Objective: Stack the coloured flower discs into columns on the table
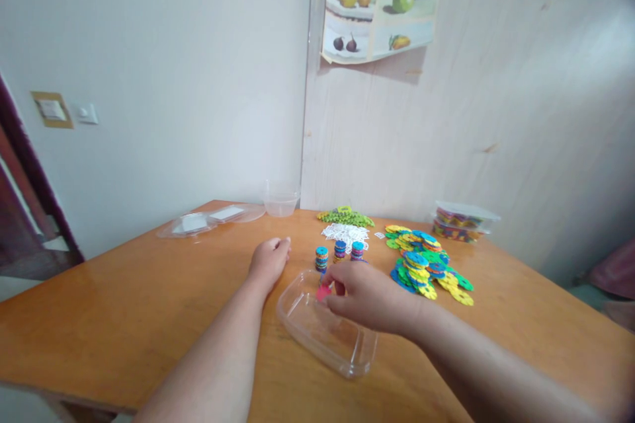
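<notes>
My right hand pinches a pinkish-red notched plastic disc over the back part of a clear plastic tray. Part of the tray is hidden under this hand. My left hand rests curled on the table to the left of the tray, with no object showing in it. Just behind the tray stand upright stacks of similar discs: a left stack, a middle stack and a right stack. My right hand partly covers their lower ends.
Loose yellow, blue and green discs lie heaped at the right. White pieces and green pieces are piled behind the stacks. A filled clear box, an upright clear tub and flat clear lids sit farther back.
</notes>
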Motion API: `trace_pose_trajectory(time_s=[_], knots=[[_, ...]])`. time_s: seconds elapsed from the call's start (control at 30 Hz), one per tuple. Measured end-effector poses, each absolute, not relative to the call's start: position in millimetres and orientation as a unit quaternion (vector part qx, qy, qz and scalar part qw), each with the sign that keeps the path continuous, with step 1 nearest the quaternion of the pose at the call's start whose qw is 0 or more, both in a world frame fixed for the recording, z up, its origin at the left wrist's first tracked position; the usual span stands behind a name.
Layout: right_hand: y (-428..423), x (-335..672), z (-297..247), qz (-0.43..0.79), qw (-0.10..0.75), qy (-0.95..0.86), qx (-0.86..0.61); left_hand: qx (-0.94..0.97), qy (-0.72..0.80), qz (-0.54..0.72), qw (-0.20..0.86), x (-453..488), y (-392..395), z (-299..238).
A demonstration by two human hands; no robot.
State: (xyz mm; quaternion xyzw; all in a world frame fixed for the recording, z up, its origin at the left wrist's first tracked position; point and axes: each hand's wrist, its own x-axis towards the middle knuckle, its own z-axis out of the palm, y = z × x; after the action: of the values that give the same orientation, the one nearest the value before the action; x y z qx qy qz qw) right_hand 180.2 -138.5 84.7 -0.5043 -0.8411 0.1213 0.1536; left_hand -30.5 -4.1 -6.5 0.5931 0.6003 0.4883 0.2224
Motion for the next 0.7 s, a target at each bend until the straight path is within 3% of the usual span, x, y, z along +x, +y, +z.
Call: trace_pose_trajectory(time_s=[0.13,0.27,0.7], knots=[[-134.7,161.9,77.6,0.064,0.059,-0.841,-0.535,0.601,0.603,0.478,0.216,-31.7,-3.9,-6.9],[-129.9,150.6,69.6,0.033,0.026,-0.842,-0.537,0.601,0.601,0.480,0.216,-31.5,-4.8,-5.8],[-134.6,151.3,66.7,0.100,0.085,-0.853,-0.506,0.603,0.599,0.482,0.214,-31.1,-4.0,-7.4]])
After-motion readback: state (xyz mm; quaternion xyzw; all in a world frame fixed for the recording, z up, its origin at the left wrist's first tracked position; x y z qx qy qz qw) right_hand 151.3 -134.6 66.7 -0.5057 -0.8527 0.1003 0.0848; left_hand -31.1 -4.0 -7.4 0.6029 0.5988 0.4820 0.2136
